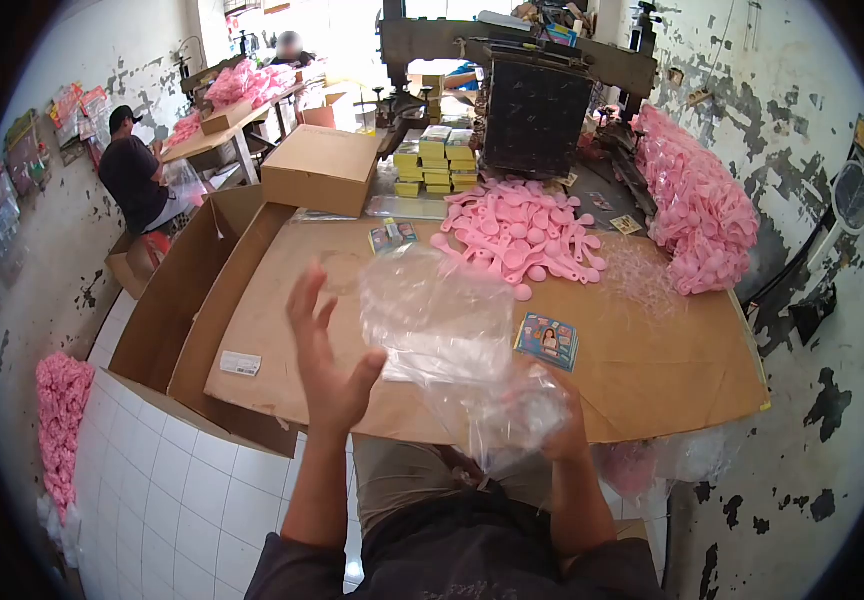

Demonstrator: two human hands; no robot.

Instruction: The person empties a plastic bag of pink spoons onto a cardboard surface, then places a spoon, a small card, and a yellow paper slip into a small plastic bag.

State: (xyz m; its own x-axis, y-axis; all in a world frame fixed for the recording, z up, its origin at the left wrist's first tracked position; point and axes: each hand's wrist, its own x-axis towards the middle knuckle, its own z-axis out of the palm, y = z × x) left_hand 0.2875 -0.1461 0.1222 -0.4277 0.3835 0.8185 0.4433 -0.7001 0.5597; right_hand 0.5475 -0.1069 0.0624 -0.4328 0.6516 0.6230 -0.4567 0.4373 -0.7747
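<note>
**A:** Head view. What's your left hand doing?
**B:** Your left hand is open, fingers spread, palm turned toward the clear plastic bag. The thumb tip is at the bag's edge; can't tell if it touches.
**A:** Right?
**B:** Your right hand is closed around the bag's bunched lower end, partly seen through the film.
**A:** Bag position?
**B:** Held up between both hands, over the near edge of the cardboard-covered tabletop.
**A:** Around it?
**B:** A printed card lies flat on the tabletop just beside the bag, on your right. A second card pack lies beyond the bag. The pile of pink spoons is farther back, well apart from your hands. A closed cardboard box sits back left, with yellow packs stacked near it. Another person in a dark shirt sits by the left wall.
</note>
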